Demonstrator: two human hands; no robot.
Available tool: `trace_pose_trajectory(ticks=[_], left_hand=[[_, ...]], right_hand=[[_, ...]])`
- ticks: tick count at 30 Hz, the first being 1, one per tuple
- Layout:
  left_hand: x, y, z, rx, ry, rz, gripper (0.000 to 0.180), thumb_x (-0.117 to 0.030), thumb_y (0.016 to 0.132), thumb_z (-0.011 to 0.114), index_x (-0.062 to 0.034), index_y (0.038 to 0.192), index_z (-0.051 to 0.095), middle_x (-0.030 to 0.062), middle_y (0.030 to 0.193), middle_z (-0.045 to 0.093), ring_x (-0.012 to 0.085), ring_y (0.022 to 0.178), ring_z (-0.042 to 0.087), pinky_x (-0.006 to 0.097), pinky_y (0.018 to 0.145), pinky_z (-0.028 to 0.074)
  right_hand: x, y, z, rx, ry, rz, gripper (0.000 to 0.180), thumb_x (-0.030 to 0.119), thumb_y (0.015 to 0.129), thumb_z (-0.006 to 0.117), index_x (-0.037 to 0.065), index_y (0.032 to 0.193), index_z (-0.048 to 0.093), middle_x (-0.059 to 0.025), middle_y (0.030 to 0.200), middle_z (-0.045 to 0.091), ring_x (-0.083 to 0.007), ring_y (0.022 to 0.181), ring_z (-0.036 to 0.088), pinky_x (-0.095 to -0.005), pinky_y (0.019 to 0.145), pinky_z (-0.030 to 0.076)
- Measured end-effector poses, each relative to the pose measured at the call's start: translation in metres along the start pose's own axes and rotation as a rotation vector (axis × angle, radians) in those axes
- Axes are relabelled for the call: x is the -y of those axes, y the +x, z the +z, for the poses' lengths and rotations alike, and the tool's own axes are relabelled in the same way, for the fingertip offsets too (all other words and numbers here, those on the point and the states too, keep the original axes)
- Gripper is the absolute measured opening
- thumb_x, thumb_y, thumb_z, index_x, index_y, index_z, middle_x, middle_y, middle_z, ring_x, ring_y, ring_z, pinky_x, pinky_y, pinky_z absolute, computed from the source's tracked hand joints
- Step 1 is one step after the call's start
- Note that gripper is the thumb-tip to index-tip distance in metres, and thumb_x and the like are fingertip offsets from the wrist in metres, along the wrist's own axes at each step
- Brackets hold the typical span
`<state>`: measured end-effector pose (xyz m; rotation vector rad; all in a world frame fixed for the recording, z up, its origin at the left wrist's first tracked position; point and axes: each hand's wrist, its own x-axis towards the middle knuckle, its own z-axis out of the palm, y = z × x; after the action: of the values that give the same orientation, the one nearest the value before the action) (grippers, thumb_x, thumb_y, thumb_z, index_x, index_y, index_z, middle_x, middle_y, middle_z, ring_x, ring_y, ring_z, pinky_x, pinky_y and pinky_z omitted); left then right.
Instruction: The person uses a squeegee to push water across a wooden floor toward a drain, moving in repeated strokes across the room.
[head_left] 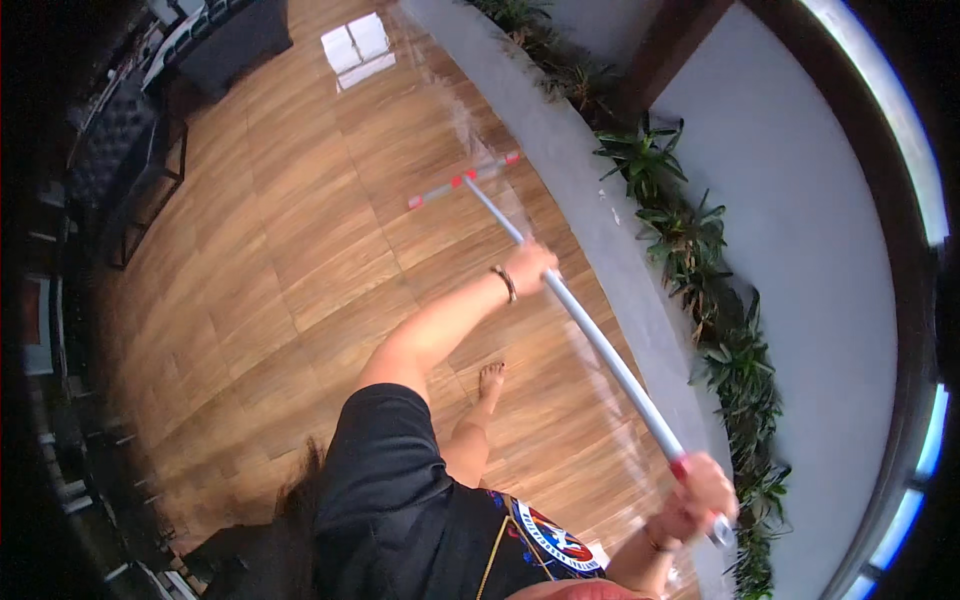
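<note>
A floor squeegee with a long pale-grey pole (612, 355) runs slantwise across the view, from near my body at lower right to the floor ahead. Its thin grey crossbar (440, 191), with red end caps and a red middle joint, is down at the wooden floor. Partway along the pole, my left hand (530, 266) is wrapped round it, a bracelet on the wrist. Close to the pole's near end, by a red collar, my right hand (700, 497) grips it too, slightly blurred. The blade's underside is hidden.
A curved grey ledge (610, 225) borders the wood-look floor (290, 260) on the right, with green plants (690, 245) behind it. White folded pieces (358, 48) lie far ahead. A dark tufted seat (115, 150) stands at far left. My bare foot (492, 378) is below the left arm.
</note>
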<state>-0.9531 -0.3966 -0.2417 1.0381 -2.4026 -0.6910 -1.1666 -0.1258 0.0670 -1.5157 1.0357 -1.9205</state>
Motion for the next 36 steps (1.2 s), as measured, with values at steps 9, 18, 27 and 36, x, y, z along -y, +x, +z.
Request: trace_pose_trajectory(ticks=[9, 18, 27, 36], left_hand=[[-0.374, -0.253, 0.03, 0.452, -0.527, 0.49, 0.013, -0.017, 0.071, 0.064, -0.0114, 0.072, 0.053, 0.0101, 0.066, 0.058, 0.031, 0.07, 0.06, 0.045, 0.06, 0.047], [-0.509, -0.444, 0.079, 0.747, -0.754, 0.547, 0.016, -0.017, 0.073, 0.066, -0.0082, 0.072, 0.054, 0.0134, 0.069, 0.06, 0.0355, 0.072, 0.06, 0.047, 0.062, 0.047], [-0.436, -0.465, 0.062, 0.573, -0.76, 0.384, 0.004, -0.013, 0.073, 0.063, -0.0138, 0.076, 0.061, 0.0081, 0.071, 0.062, 0.0305, 0.073, 0.061, 0.044, 0.062, 0.047], [-0.126, -0.362, -0.03, 0.225, -0.257, 0.21, 0.009, -0.011, 0.071, 0.064, -0.0121, 0.064, 0.057, 0.0052, 0.067, 0.057, 0.0276, 0.069, 0.054, 0.04, 0.067, 0.041]], right_hand=[[0.413, -0.173, -0.098, -0.5, 0.074, -0.258, 0.039, 0.035, 0.095, 0.045, 0.013, 0.063, 0.037, 0.0024, 0.055, 0.035, -0.0088, 0.044, 0.033, -0.023, 0.046, 0.031], [0.592, -0.341, -0.071, -0.639, -0.287, -0.215, 0.04, 0.04, 0.095, 0.034, 0.013, 0.068, 0.044, -0.0003, 0.06, 0.043, -0.0166, 0.049, 0.04, -0.03, 0.046, 0.036], [0.51, -0.32, 0.0, -0.618, -0.149, -0.17, 0.037, 0.037, 0.094, 0.045, 0.014, 0.066, 0.036, 0.0037, 0.056, 0.033, -0.0099, 0.046, 0.03, -0.0242, 0.047, 0.029], [0.267, -0.249, 0.167, -0.571, -0.013, -0.12, 0.036, 0.03, 0.097, 0.044, 0.013, 0.066, 0.034, 0.0037, 0.051, 0.03, -0.0059, 0.042, 0.028, -0.0209, 0.043, 0.024]])
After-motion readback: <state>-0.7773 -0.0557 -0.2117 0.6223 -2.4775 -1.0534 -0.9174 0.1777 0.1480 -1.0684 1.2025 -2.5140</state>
